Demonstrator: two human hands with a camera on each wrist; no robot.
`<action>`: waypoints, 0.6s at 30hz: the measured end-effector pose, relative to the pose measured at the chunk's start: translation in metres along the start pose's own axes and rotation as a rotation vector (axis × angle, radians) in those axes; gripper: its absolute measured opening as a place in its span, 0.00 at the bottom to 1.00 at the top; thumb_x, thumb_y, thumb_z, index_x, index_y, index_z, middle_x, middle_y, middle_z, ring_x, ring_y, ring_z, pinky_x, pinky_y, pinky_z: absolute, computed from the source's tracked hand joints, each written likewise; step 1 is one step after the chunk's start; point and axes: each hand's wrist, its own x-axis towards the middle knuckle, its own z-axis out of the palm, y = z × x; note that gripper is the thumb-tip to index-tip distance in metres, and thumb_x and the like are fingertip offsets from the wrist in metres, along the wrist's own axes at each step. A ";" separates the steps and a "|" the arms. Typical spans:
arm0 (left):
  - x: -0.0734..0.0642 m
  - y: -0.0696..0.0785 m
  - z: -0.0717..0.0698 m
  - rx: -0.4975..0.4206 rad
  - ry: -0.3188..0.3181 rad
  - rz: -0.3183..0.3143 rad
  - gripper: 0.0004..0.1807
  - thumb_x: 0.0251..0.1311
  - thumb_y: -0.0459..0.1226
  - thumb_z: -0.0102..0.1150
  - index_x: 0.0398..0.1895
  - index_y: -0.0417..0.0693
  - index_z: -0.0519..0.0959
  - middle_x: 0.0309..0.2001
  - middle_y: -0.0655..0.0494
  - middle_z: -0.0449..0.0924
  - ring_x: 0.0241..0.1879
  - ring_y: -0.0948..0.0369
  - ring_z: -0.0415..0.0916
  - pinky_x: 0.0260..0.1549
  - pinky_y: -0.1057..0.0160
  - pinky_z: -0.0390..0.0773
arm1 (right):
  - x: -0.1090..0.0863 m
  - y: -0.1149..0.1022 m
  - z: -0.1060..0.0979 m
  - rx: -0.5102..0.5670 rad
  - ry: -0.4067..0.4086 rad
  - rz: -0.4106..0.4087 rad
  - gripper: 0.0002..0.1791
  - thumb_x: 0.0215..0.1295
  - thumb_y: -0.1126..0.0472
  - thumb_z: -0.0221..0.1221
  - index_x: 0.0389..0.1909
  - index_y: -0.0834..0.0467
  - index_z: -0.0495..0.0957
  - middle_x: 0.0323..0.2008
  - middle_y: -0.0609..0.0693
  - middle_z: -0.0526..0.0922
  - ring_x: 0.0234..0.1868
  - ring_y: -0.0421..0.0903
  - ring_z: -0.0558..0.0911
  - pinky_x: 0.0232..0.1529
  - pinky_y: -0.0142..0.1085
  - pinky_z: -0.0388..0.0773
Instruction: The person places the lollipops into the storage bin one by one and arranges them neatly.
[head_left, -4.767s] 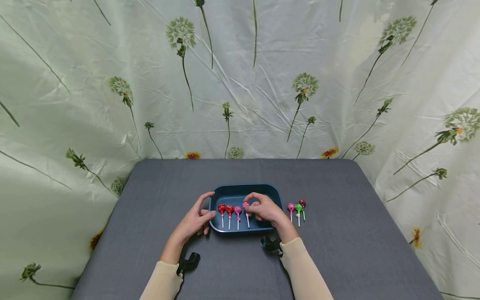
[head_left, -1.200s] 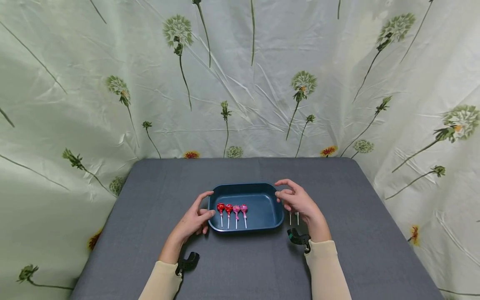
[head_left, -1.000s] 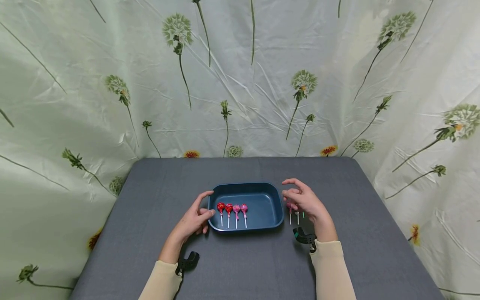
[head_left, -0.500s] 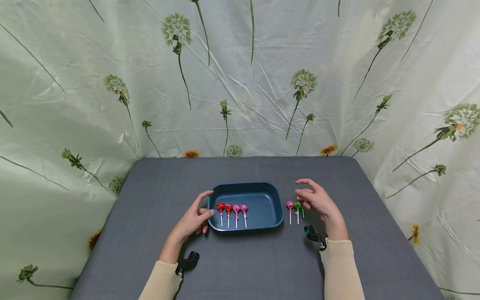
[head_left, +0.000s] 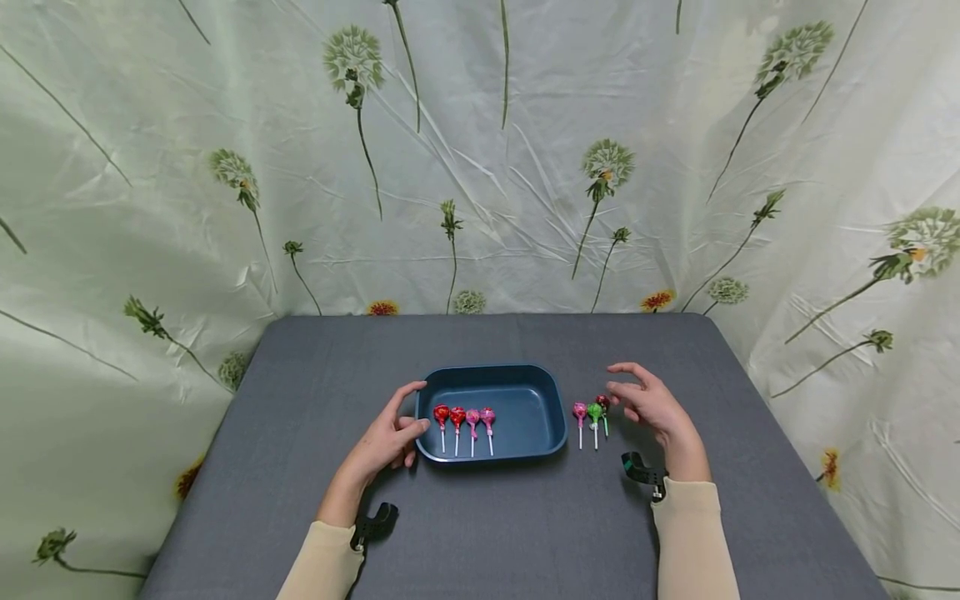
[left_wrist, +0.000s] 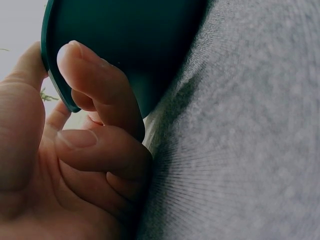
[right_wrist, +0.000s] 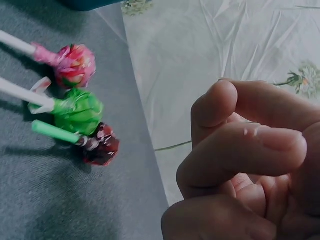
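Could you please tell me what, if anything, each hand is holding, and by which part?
The left hand holds the blue tray by its left rim; the right hand, near the dark red lollipop, holds nothing.

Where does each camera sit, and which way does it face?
Head: worn there, facing forward and down at the tray; left hand and right hand show.
Left wrist: worn there, facing the tray; left hand shows.
Right wrist: worn there, facing three lollipops and curtain; right hand shows.
Head and right wrist share those lollipops.

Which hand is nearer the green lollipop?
Right. The right hand is a little right of the green lollipop; the left hand is across the tray, at its left end.
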 end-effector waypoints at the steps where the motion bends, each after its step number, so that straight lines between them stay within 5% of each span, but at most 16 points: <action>1: 0.000 0.000 0.000 0.001 0.002 0.000 0.37 0.75 0.43 0.62 0.79 0.76 0.57 0.24 0.49 0.79 0.16 0.56 0.74 0.16 0.63 0.70 | 0.000 0.002 0.000 0.000 0.003 0.006 0.30 0.80 0.56 0.59 0.74 0.62 0.63 0.28 0.41 0.82 0.17 0.35 0.66 0.23 0.32 0.64; 18: 0.000 0.000 0.000 -0.003 0.000 -0.009 0.37 0.75 0.43 0.63 0.79 0.77 0.57 0.24 0.49 0.79 0.16 0.56 0.74 0.15 0.63 0.69 | 0.008 0.027 -0.001 -0.007 0.000 0.101 0.29 0.80 0.54 0.57 0.75 0.58 0.63 0.28 0.40 0.79 0.16 0.34 0.67 0.21 0.30 0.62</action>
